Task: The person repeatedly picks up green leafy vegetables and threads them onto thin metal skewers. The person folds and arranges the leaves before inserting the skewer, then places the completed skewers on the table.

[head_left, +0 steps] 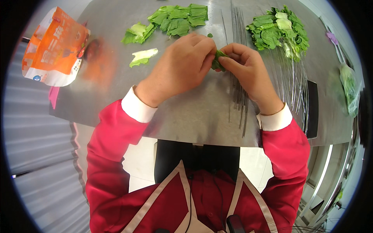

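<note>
Between my two hands is a small bunched green leaf [219, 60], pinched by the fingertips of both. My left hand [186, 62] comes in from the left and hides part of it; my right hand [247, 68] grips its other side. Under and beside my right hand lies a bundle of thin metal skewers [239, 26] on the steel table. Cut leaf pieces [180, 19] are spread beyond my left hand. Nearer to that wrist rests a pale-ribbed leaf piece [144, 56]. Whether a skewer passes through the held leaf is hidden by my fingers.
Leafy greens on skewers [276, 32] are heaped at the right, their bare shafts pointing toward me beside a black flat object [312, 109]. An orange and white bag [59, 43] stands at the left. A plastic bag of greens [349, 87] lies by the right edge of the steel table [186, 116].
</note>
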The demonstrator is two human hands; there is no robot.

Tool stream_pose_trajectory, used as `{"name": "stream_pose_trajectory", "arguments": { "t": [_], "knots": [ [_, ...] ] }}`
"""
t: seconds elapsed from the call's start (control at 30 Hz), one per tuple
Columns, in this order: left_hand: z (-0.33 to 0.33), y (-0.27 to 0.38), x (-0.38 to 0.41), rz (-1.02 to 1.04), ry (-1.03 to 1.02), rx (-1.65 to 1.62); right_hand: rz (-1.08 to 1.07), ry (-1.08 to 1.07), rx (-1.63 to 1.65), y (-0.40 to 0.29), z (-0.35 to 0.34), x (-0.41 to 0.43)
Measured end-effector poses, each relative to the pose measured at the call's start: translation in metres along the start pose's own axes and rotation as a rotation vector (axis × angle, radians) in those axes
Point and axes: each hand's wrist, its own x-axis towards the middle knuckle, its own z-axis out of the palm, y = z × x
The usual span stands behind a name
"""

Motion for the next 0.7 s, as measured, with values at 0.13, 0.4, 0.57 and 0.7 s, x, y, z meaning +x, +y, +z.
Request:
{"name": "stream_pose_trajectory", "arguments": {
  "t": [0.13,0.4,0.57,0.7],
  "knots": [
    [0.0,0.0,-0.002,-0.003,0.022,-0.001,0.014,-0.014,-0.049,-0.004,0.004,-0.001],
    [-0.015,0.003,-0.003,-0.279,0.044,-0.329,0.018,0.046,0.022,-0.003,0.002,-0.002],
    [-0.068,-0.06,0.006,-0.305,0.0,0.365,0.002,0.072,0.004,-0.007,-0.006,-0.003],
    [-0.085,-0.109,-0.003,-0.348,-0.171,0.656,0.017,0.069,-0.019,-0.005,-0.007,-0.002]
  ]
}}
